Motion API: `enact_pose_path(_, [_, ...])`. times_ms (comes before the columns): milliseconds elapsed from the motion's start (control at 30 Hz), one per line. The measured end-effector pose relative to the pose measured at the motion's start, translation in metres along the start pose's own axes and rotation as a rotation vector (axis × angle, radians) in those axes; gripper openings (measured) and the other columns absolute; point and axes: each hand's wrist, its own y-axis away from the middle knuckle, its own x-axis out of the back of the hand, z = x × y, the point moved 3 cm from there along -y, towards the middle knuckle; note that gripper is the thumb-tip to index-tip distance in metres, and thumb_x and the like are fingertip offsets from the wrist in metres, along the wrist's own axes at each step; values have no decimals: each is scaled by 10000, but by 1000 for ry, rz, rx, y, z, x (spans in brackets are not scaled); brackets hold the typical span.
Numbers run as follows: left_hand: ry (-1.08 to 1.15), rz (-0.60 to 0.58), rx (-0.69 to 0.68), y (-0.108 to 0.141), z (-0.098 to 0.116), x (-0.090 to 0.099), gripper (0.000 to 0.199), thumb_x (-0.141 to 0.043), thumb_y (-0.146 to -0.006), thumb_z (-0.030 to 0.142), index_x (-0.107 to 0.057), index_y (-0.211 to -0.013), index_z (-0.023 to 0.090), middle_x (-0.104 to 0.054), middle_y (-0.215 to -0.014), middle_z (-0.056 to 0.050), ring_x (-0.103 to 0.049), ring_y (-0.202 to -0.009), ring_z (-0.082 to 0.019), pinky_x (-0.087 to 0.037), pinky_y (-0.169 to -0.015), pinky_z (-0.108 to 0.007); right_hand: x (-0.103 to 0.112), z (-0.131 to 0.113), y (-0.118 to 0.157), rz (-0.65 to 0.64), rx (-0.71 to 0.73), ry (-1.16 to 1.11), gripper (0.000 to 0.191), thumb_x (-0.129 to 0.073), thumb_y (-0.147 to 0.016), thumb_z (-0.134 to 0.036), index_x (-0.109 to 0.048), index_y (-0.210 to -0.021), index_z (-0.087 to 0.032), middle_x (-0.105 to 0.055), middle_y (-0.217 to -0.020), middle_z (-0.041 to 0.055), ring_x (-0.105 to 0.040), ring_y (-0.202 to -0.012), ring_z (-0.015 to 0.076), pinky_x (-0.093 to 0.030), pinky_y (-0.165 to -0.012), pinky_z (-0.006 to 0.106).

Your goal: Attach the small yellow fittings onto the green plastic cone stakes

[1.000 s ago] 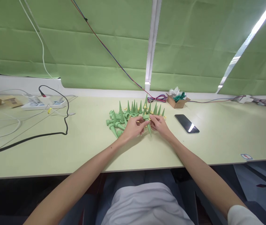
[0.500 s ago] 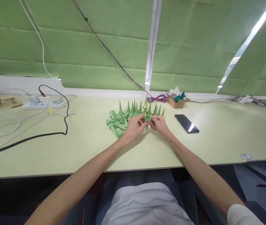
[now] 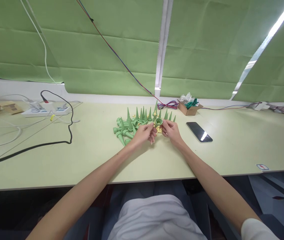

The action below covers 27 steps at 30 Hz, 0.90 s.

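Observation:
Between my hands is a green cone piece (image 3: 158, 122), its round open end facing up toward me. My right hand (image 3: 171, 130) pinches it from the right side. My left hand (image 3: 145, 132) is closed at its left side, thumb and forefinger pressed together; what they pinch is too small to tell. Green spikes (image 3: 141, 115) stand upright in a row behind my hands. More green cones (image 3: 122, 130) lie in a pile to the left. Small yellow parts (image 3: 159, 129) are on the table under the held piece.
A black phone (image 3: 199, 132) lies right of my hands. Behind it stands a small cardboard box (image 3: 189, 108) with green and clear wrapping, beside coiled wires (image 3: 168, 105). A power strip (image 3: 46, 111) and a black cable (image 3: 71, 130) are at the left.
The held piece has risen slightly and tilted, its open end now turned more toward me. My left hand's lower fingers have loosened, and the yellow parts beneath show more.

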Motion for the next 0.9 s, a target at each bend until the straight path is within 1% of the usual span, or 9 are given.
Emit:
enact_pose_path(133, [91, -13, 88, 1, -1, 0, 625, -485, -837, 724, -625, -699, 131, -595, -613, -56, -561, -460, -119, -447, -407, -246, -2, 4, 0, -92, 22, 48, 522, -619, -803, -657, -463, -616, -195, -281, -499, -73, -268, -416, 62, -237, -389, 239])
enact_pose_path(267, [97, -29, 113, 1, -2, 1, 621, -501, -829, 723, -622, -680, 132, -603, -616, -68, -566, -469, -124, -452, -408, -246, -3, 5, 2, -141, 32, 39, 529, -610, -821, -639, -416, -601, -199, -296, -509, -70, -272, -416, 59, -240, -385, 234])
enact_pose_path(367, [107, -45, 100, 1, -2, 2, 591, -542, -823, 697, -635, -694, 128, -605, -616, -65, -570, -473, -128, -462, -415, -249, -4, 3, 3, -150, 4, 21, 537, -625, -807, -641, -393, -597, -204, -291, -513, -72, -275, -413, 58, -228, -377, 231])
enact_pose_path(600, [99, -68, 92, 3, 1, 1, 576, -571, -816, 678, -618, -677, 121, -610, -637, -76, -569, -466, -126, -459, -411, -252, -4, 2, 4, -185, -55, -21, 519, -646, -792, -637, -425, -613, -204, -258, -497, -84, -236, -409, 57, -219, -378, 233])
enact_pose_path(767, [2, -80, 31, 6, 7, 1, 528, -604, -807, 657, -597, -764, 130, -633, -707, -72, -590, -479, -128, -461, -406, -247, -3, 0, 4, -192, -76, -20, 529, -657, -775, -648, -432, -602, -201, -273, -474, -84, -238, -407, 56, -218, -386, 234])
enact_pose_path(900, [-112, -103, -44, 9, 10, 1, 479, -609, -813, 637, -532, -765, 167, -585, -618, -14, -596, -472, -138, -465, -416, -248, -3, -1, 4, -193, -103, -24, 557, -669, -764, -645, -382, -574, -207, -256, -456, -89, -225, -391, 49, -190, -382, 233])
